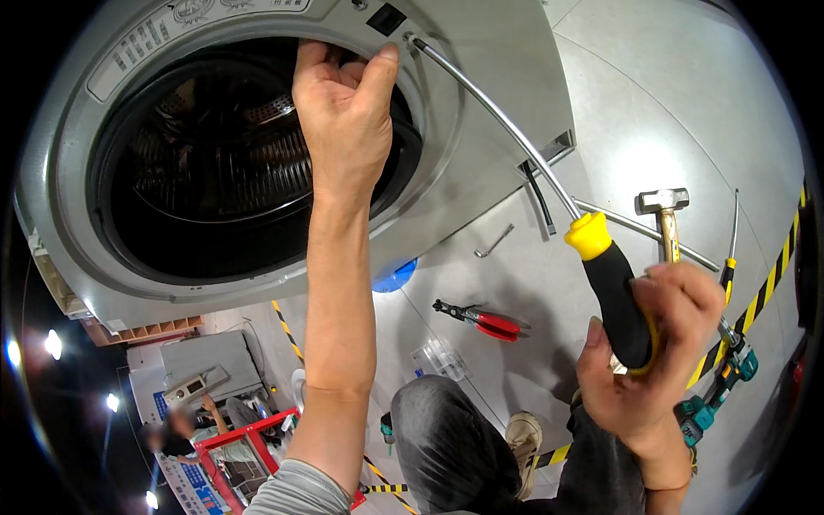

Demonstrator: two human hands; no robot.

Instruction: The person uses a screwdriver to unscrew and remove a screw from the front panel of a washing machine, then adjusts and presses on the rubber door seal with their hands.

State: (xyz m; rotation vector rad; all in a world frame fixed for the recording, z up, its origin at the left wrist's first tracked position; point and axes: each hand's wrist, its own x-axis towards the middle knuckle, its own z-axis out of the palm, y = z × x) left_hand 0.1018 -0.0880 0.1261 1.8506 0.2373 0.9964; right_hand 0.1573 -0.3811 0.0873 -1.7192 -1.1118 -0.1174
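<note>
A silver washing machine [468, 167], seen at a slant through the head camera, fills the upper left, its round door opening [227, 150] dark and showing the ribbed metal drum inside. I see my left hand [348, 129] raised to the opening's upper right edge, fingers curled in behind the rim and thumb at the front panel; the fingertips are hidden, so I cannot tell how firmly it grips. My right hand [648, 390] wraps the black end of a long screwdriver [588, 236] with a yellow collar — its shaft slants up and left, and the tip meets the panel just beside a dark square recess [386, 19]. On the pale floor [614, 103] below and to the right lie red-handled pliers [496, 325], a small bent key [495, 241], a hammer [664, 201], a second screwdriver [731, 259] and a teal power drill [730, 371] — the drill near yellow-and-black tape [779, 273].
</note>
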